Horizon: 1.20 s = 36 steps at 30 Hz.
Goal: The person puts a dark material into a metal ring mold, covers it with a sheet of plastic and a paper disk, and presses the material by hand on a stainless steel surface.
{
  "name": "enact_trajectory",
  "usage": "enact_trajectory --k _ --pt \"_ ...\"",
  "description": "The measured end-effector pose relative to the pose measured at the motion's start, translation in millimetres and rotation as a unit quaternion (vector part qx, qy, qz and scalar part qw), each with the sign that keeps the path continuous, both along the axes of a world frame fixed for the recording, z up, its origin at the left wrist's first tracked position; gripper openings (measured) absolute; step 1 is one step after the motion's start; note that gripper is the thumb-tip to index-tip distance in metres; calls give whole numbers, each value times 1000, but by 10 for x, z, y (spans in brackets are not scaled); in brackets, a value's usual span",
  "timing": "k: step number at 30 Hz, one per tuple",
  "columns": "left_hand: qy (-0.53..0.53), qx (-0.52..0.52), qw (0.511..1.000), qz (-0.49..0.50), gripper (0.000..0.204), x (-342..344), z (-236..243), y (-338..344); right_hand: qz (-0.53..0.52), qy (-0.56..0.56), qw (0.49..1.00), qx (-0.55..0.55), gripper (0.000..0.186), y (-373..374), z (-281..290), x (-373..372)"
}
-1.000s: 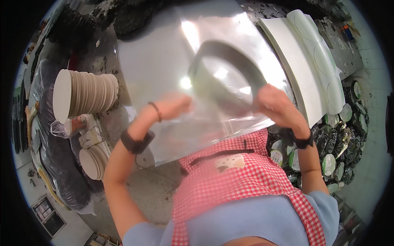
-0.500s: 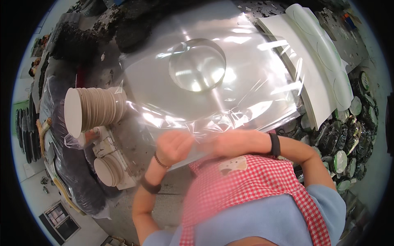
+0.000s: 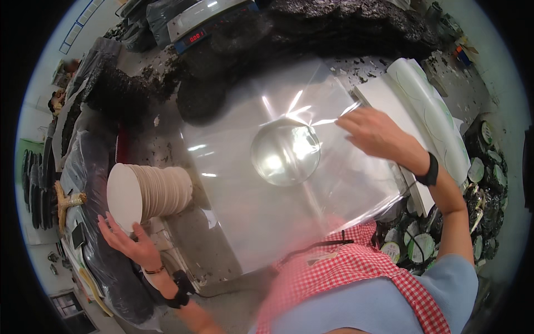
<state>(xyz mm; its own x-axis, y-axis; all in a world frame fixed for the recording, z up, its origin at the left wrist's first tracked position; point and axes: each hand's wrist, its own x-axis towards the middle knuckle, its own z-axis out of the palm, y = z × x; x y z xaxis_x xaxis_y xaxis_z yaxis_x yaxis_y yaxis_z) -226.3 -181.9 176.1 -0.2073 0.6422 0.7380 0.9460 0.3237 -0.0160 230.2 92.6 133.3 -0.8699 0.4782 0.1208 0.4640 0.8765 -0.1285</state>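
My left hand (image 3: 133,247) is at the near end of a stack of round off-white discs (image 3: 125,195), lying on its side. Its fingers are spread, and the fingertips are at the front disc's lower edge. A clear plastic sheet (image 3: 239,211) lies flat in front of me, shiny with glare. A round outline (image 3: 285,153) shows at its middle; I cannot tell whether it is under the sheet or part of it. Over the sheet's right side, my right hand (image 3: 372,131) has its fingers curled together, with creases of film running to the fingertips.
Flat white sheets and a clear roll (image 3: 431,111) lie to the right. Beneath them sit many black wrapped bundles with round labels (image 3: 420,247). A scale (image 3: 208,25) with a lit red display stands at the back left, near dark piled material (image 3: 345,28). Black plastic (image 3: 89,183) lines the left.
My hands have parted from the sheet's near edge. The left went to the disc stack, the right out to the sheet's right side. The sheet's crumpled near edge has smoothed, and the view has shifted.
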Motion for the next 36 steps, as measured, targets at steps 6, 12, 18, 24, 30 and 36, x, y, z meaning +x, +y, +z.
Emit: enact_trajectory --k 6,12,18,24,30,36 --pt "-88 -220 971 -25 68 -577 -190 9 -34 125 962 241 51 2044 -310 -1429" --pt "8 -328 944 29 61 -305 149 -66 -3 188 942 279 48 2754 -715 -2101" --pt "149 -192 958 151 23 -166 401 -204 27 232 908 348 42 2621 -632 -2106" --pt "-9 171 973 155 22 59 562 74 6 218 899 381 49 2337 -214 -1611" --pt "-99 102 981 -134 28 1509 -236 733 8 196 936 293 49 1401 152 -922" --pt "-143 -282 923 -221 34 2207 -1416 1124 -81 161 944 276 55 780 -94 -74"
